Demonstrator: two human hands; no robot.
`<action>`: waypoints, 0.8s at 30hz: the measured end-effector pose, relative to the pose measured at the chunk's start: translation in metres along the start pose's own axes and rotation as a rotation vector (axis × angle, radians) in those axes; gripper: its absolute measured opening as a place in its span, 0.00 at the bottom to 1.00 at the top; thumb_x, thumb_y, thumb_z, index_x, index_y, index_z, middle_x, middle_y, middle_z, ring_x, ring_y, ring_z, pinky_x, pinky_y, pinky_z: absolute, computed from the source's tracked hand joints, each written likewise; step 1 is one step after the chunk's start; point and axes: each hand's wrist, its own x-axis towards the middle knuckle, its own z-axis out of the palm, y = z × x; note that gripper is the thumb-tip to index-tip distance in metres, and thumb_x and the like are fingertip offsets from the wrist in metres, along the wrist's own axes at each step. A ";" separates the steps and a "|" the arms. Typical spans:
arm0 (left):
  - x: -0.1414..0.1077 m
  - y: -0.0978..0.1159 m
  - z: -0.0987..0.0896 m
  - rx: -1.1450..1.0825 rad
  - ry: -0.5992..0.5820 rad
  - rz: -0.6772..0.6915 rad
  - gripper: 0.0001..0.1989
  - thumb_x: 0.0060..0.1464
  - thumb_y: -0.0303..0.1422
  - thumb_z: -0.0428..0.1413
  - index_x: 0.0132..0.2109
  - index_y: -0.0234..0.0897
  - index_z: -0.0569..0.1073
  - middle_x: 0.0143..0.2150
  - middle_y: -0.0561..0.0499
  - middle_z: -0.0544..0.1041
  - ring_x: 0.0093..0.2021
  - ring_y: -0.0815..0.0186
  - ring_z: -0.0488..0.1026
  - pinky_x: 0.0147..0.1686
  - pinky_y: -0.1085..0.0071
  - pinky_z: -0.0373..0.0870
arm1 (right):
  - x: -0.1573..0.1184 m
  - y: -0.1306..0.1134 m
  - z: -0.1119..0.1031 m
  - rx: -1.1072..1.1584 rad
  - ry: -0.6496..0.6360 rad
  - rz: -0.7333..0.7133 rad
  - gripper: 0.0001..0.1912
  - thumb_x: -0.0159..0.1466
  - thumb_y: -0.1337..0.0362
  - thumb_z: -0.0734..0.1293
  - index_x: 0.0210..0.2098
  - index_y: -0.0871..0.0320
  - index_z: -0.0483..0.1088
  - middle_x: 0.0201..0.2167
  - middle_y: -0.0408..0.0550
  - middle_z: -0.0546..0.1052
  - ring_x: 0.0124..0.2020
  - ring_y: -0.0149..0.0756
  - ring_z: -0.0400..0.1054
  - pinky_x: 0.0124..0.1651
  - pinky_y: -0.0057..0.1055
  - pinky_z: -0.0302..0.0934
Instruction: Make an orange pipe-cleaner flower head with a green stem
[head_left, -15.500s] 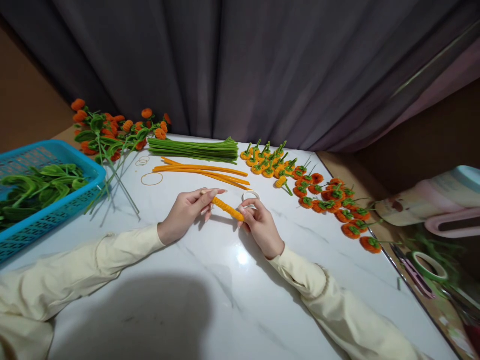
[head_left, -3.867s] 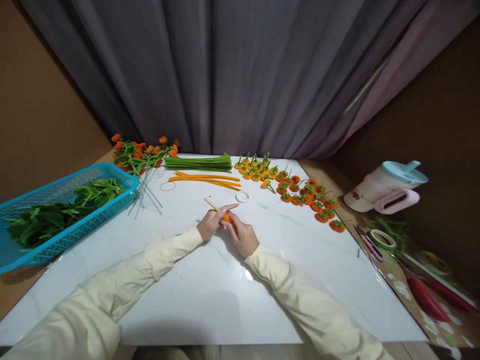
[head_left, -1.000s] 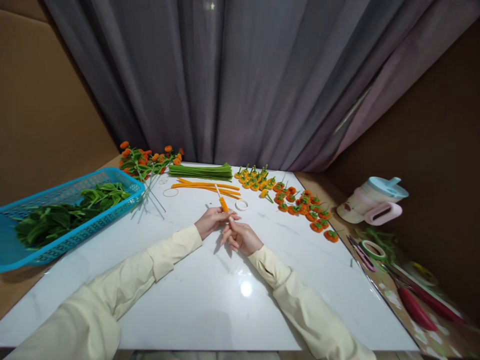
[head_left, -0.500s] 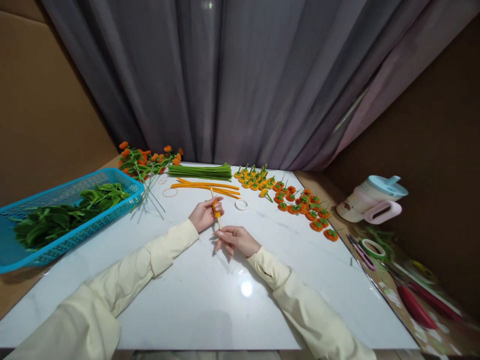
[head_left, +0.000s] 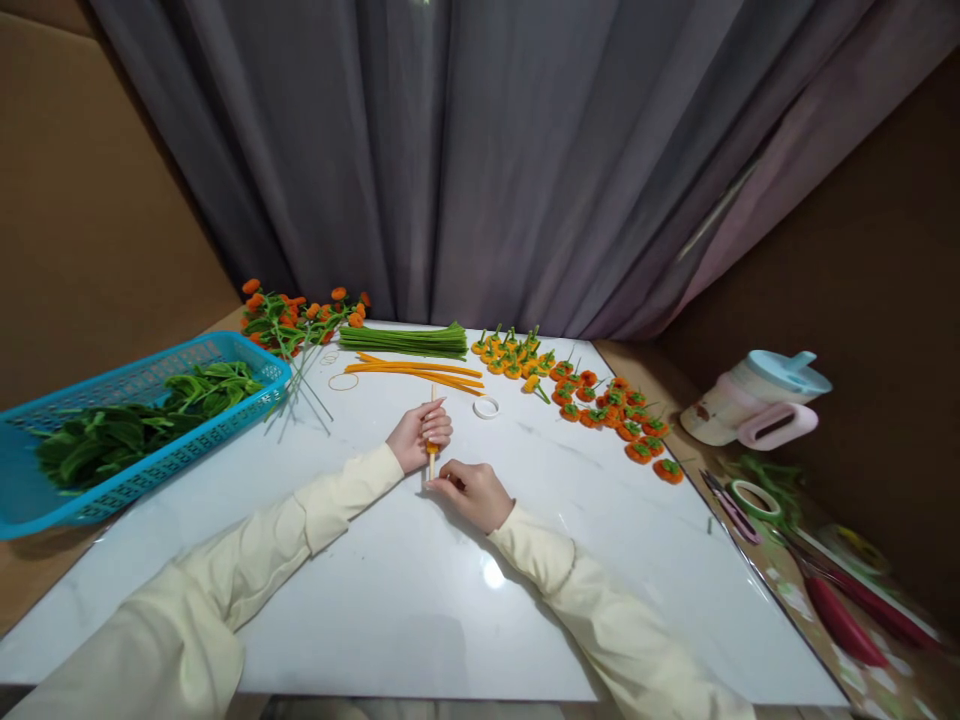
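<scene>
My left hand is closed around a thin pale stick, with a yellow-orange pipe cleaner coil wound about its middle. The stick stands nearly upright, its tip showing above the fingers. At its lower end my right hand has thumb and forefinger pinched together on the stick, the other fingers curled under. Just beyond lie loose orange pipe cleaners and a bundle of green pipe cleaners. A white tape roll lies close by on the right.
A blue basket with green leaves stands left, by orange flowers on stems. Yellow flower heads and orange flower heads are at the back right. Beyond the white table's right edge are a cup, scissors and red-handled pliers.
My left hand has turned and the stick is more upright, the coil mostly covered by the fingers. My right hand's spread fingers have curled in at the stick's lower end. The view has shifted slightly.
</scene>
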 end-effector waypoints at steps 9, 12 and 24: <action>0.001 -0.003 0.000 -0.014 0.039 -0.013 0.20 0.61 0.31 0.43 0.20 0.37 0.51 0.14 0.60 0.48 0.12 0.77 0.51 0.11 0.82 0.52 | 0.000 0.005 0.003 -0.118 0.035 -0.057 0.25 0.58 0.42 0.60 0.22 0.58 0.66 0.14 0.42 0.65 0.17 0.28 0.53 0.24 0.25 0.49; 0.002 -0.004 -0.001 -0.010 0.052 -0.020 0.20 0.61 0.31 0.44 0.20 0.37 0.51 0.14 0.60 0.49 0.12 0.77 0.51 0.12 0.81 0.52 | 0.000 0.005 0.004 -0.133 0.039 -0.061 0.25 0.58 0.42 0.60 0.22 0.58 0.66 0.14 0.41 0.64 0.16 0.28 0.54 0.23 0.25 0.49; 0.002 -0.006 -0.004 -0.001 0.045 -0.008 0.19 0.61 0.30 0.43 0.21 0.37 0.51 0.15 0.59 0.51 0.13 0.76 0.53 0.13 0.80 0.54 | 0.000 0.004 0.005 -0.156 0.054 -0.081 0.24 0.60 0.43 0.60 0.21 0.58 0.66 0.14 0.42 0.65 0.16 0.28 0.54 0.23 0.25 0.48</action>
